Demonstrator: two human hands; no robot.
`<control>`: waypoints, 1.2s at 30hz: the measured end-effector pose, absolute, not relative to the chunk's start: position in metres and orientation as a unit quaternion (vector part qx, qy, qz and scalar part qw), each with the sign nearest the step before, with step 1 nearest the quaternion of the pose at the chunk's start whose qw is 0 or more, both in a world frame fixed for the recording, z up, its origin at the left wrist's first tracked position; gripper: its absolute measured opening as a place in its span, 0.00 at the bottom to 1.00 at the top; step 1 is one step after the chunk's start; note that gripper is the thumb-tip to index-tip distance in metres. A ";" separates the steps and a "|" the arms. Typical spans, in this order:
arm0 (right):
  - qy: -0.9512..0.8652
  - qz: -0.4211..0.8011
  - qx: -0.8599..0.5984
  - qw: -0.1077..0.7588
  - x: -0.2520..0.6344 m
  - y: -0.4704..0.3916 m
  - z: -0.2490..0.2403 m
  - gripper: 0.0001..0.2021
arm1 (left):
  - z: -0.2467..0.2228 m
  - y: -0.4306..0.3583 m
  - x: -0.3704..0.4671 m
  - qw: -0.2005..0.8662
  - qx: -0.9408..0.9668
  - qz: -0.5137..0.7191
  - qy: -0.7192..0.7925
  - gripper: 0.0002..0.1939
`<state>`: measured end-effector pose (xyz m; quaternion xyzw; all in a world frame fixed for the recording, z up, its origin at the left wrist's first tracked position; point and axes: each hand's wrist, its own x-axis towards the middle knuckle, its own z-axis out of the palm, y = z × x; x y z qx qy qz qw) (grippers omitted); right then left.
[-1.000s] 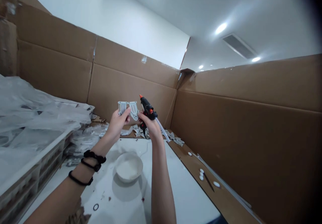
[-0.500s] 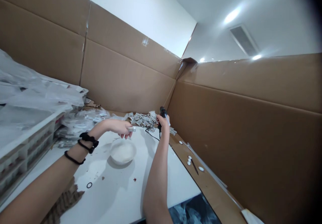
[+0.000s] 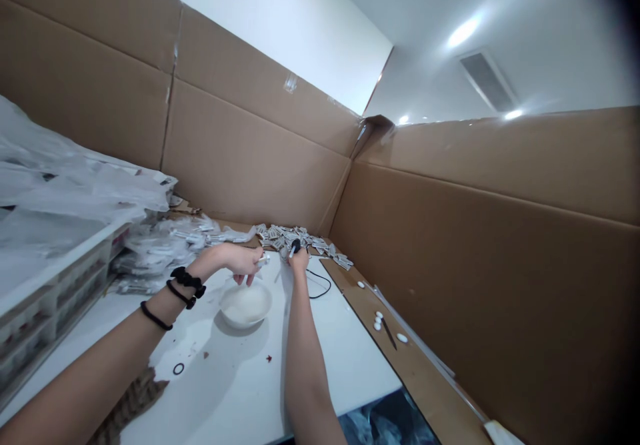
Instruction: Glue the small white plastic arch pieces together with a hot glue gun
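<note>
As the hands [image 3: 243,260] draw closer, the glue gun [image 3: 296,246] sits lower.

On our white bench [image 3: 350,352] we see a white bowl [image 3: 240,317], a dark ring [image 3: 179,374] and a reddish scrap [image 3: 269,359] nearer us, torn corrugated cardboard [image 3: 134,400] at the near left, plastic-bagged pieces [image 3: 163,250] toward the far left, and a black cable [image 3: 331,284] looping at the right.

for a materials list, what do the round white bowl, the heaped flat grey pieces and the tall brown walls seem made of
The round white bowl looks smooth, perhaps plastic or ceramic; its even surface fits both. The heaped flat grey pieces could be plastic or metal: pale with crisp outlines, finish too small to judge. The tall brown walls look like matt cardboard, with straight creases.
</note>
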<state>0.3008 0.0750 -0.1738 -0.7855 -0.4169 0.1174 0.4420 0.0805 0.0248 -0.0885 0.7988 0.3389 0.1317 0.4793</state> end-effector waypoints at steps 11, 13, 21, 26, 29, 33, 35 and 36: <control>-0.423 0.114 -0.677 0.592 0.284 0.029 -0.069 0.22 | -0.033 0.007 0.066 0.533 0.655 0.476 0.245 0.16; -0.458 0.133 -0.592 0.650 0.273 0.003 -0.039 0.25 | -0.024 0.000 0.066 0.537 0.620 0.515 0.249 0.15; -0.589 0.137 -0.435 0.667 0.223 -0.081 0.006 0.26 | -0.001 -0.030 0.065 0.541 0.593 0.570 0.176 0.14; -0.605 0.140 -0.392 0.678 0.216 -0.076 0.005 0.25 | 0.007 -0.046 0.061 0.533 0.595 0.580 0.161 0.19; -0.607 0.139 -0.391 0.677 0.218 -0.072 0.005 0.24 | 0.008 -0.049 0.061 0.524 0.603 0.580 0.156 0.20; -0.629 0.129 -0.397 0.655 0.219 -0.072 0.004 0.25 | 0.008 -0.050 0.063 0.521 0.602 0.581 0.168 0.20; -0.633 0.132 -0.403 0.648 0.219 -0.073 0.003 0.25 | 0.008 -0.050 0.064 0.523 0.599 0.581 0.172 0.20; -0.633 0.134 -0.406 0.645 0.218 -0.072 0.003 0.25 | 0.008 -0.050 0.064 0.524 0.599 0.581 0.172 0.20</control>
